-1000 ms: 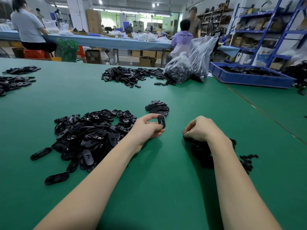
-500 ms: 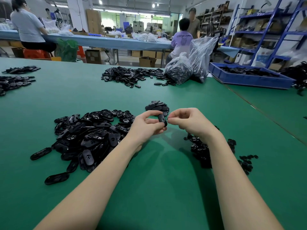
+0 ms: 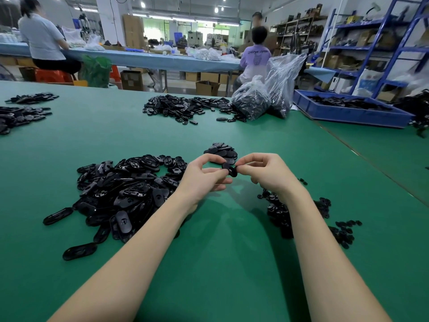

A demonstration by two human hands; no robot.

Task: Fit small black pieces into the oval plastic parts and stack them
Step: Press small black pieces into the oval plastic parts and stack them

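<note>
- Hands meet above the green table, my left hand and my right hand both raised a little off the mat.
- My left hand pinches a black oval part between thumb and curled fingers, holding it on edge.
- My right hand has its thumb and forefinger closed against the right side of that same part; I cannot tell whether a small piece sits between those fingertips.
- The other fingers of my right hand are curled loosely under the palm.
- The big heap of oval parts lies on the near left of the mat, touching my left forearm, with a few strays at its near edge.
- The small pieces lie scattered on the near right, partly hidden under my right forearm.
- The stack of ovals sits just beyond my hands, a short way farther out on the mat.
- Another heap of black parts lies far out near the middle, next to two clear bags, the nearer one stuffed with dark parts.
- A blue tray with more black parts stands far right on the next green table.
- Two more dark heaps lie at the far left edge.
- Beyond the table, one person sits at a long blue bench on the left and another sits behind the bags.
- Blue shelves with boxes fill the far right.
</note>
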